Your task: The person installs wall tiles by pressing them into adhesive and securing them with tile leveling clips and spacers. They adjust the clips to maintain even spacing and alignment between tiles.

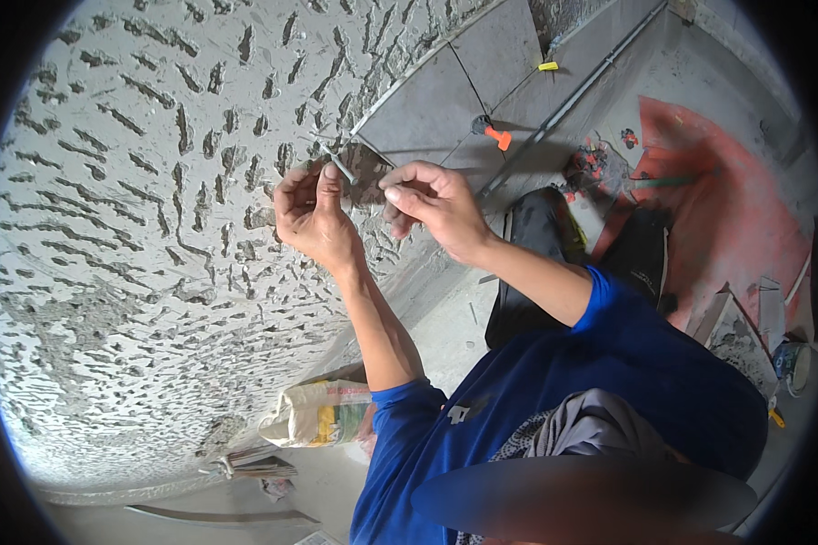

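In front of a rough, chipped grey wall (218, 136), my left hand (318, 222) is closed, with its thumb pressed toward the curled fingers. A slim light-grey pin-like piece (342, 165) sticks out at the thumb tip; its exact kind is unclear. Just to the right, my right hand (445, 213) has its fingers bent and the thumb close against the forefinger. Whatever it may pinch is too small or hidden to make out. The two hands are apart, near the lower corner of the grey wall tiles (418, 104).
An orange-handled piece (495, 135) and a yellow clip (548, 66) sit at the tile joints. Along the tiles' lower edge runs a metal bar (600, 68). A red sheet (727, 218) covers floor at right, near a bucket (793, 365). A printed sack (318, 413) lies by the wall.
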Tool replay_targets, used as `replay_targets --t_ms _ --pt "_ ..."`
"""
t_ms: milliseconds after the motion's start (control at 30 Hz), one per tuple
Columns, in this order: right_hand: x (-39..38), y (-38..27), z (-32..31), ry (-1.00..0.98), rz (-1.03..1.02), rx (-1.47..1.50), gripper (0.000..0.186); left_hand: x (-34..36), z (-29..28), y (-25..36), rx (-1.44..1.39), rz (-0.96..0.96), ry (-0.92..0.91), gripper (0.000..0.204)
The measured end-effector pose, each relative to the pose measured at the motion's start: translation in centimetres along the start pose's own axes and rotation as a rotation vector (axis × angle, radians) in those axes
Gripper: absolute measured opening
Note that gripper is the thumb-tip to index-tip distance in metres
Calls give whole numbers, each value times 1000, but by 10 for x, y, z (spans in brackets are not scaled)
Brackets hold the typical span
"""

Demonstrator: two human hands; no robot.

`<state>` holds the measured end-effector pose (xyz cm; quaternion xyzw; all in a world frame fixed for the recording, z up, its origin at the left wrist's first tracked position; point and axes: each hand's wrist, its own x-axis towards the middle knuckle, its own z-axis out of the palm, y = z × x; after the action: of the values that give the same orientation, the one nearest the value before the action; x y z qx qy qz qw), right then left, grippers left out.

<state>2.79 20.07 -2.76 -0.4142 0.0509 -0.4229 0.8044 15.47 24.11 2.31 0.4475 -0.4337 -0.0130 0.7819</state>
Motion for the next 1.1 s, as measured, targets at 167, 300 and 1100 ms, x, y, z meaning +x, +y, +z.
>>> replay_targets --t_ms 167,300,1100 --pt "12 -39 -11 -14 -150 -470 21 -5 5 -14 35 113 71 18" --pt "31 -81 -6 -68 -197 -720 25 -11 9 -22 -16 124 136 17" --pt "19 -86 -18 248 -462 -1354 16 -9 36 -57 337 605 323 41"
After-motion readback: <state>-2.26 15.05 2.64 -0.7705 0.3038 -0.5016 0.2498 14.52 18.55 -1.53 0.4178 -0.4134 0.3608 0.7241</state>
